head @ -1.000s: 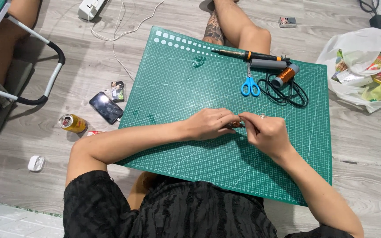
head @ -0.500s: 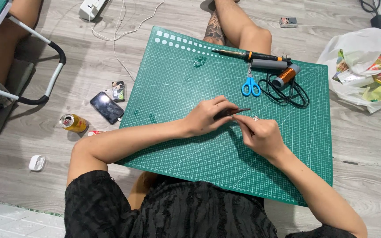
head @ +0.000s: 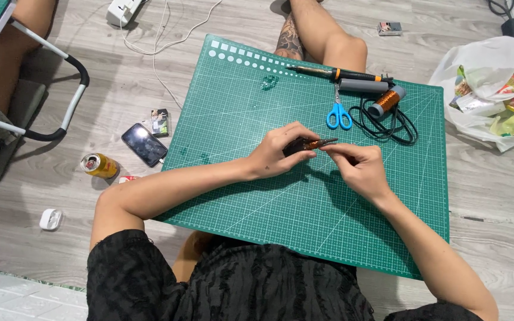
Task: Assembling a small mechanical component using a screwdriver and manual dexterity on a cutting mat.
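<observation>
- The left hand [head: 281, 151] was curled around a small dark rod-like piece wound with copper-coloured wire [head: 309, 144], pinching it between thumb and fingers above the green cutting mat [head: 304, 208].
- The right hand [head: 358, 169] met the same piece from the other side, its fingertips [head: 335, 148] closed on or right at the thin pointed end; whether they gripped the end itself or a strand of wire was too small to tell.
- The wound piece sat between the two hands, held just off the mat near its middle, roughly level and pointing toward the right hand.
- Beyond the grip, farther from the person, blue-handled scissors [head: 339, 114] lay on the mat with blades pointing away.
- Just beside the scissors, off toward the right hand's side, a spool of copper wire [head: 386, 101] lay on a loop of black cable [head: 400, 125].
- Farther out from the grip again, a soldering iron with a black and orange handle [head: 340, 74] lay along the mat's far edge, with a grey cylinder [head: 363, 86] touching or just beside it.
- Well apart from the grip on the left hand's side, off the mat, a dark phone [head: 144, 144] and a yellow drink can [head: 99, 165] lay on the wooden floor.
- Well apart on the right hand's side, a white plastic bag of packets [head: 495, 89] sat on the floor.
</observation>
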